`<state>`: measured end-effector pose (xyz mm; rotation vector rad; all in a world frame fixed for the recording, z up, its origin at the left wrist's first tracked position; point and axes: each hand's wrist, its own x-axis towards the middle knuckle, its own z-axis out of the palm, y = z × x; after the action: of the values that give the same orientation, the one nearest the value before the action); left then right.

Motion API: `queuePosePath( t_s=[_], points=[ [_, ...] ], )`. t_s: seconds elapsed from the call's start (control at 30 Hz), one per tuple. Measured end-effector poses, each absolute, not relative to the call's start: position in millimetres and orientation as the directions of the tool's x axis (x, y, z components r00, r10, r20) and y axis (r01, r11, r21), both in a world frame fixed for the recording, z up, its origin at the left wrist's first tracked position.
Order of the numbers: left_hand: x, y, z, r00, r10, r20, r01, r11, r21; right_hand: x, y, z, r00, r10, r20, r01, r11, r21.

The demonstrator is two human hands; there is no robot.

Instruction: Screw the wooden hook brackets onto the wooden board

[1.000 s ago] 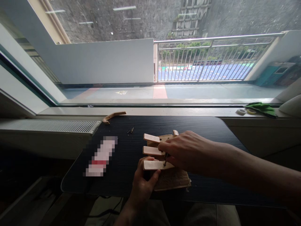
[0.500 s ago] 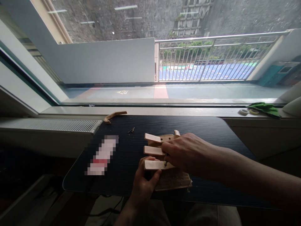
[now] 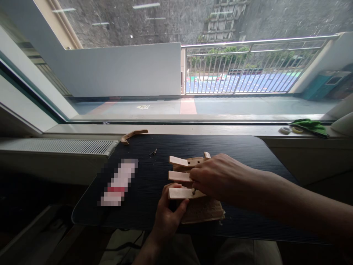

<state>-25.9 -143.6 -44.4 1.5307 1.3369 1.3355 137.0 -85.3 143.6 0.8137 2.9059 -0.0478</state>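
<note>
Three bent wooden hooks lie side by side across a wooden board (image 3: 202, 211) on the black table. My left hand (image 3: 167, 217) is closed around the near wooden hook (image 3: 180, 193), thumb on the near side and fingers on the far side. Over the right part of that hook, my right hand (image 3: 212, 176) pinches a small screw (image 3: 194, 191) standing at the hook's surface; its fingertips are partly hidden. Beyond it are the middle hook (image 3: 179, 176), partly covered by my right hand, and the far hook (image 3: 179, 160), which shows two dark holes.
A few loose screws (image 3: 153, 152) lie on the black table (image 3: 234, 145). Another bent wooden hook (image 3: 135, 135) rests at the table's back left edge. A blurred pinkish item (image 3: 120, 182) is at left. Tape rolls (image 3: 285, 130) and a green glove (image 3: 313, 127) sit on the windowsill.
The whole view has shifted very slightly. Both hands keep their places on the near hook, with the right fingers turned only a little around the screw.
</note>
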Motion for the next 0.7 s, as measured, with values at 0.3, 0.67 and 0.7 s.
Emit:
queuePosePath(
  t_s=[0.3, 0.67, 0.7],
  points=[
    [-24.9, -144.9, -41.9, -0.079, 0.964, 0.252, 0.236, -0.228, 0.945, 138.8, -88.3, 151.0, -0.804, 0.575, -0.150, 0.582, 0.813, -0.002],
    [-25.6, -144.0, -44.3, -0.080, 0.969, 0.233, 0.242, -0.208, 0.948, 141.9, -86.2, 142.9, -0.824, 0.547, -0.149, 0.560, 0.826, -0.061],
    [-25.4, -144.1, -44.2, -0.081, 0.968, 0.236, 0.242, -0.210, 0.947, 142.2, -85.4, 140.7, -0.826, 0.547, -0.135, 0.558, 0.828, -0.058]
  ],
)
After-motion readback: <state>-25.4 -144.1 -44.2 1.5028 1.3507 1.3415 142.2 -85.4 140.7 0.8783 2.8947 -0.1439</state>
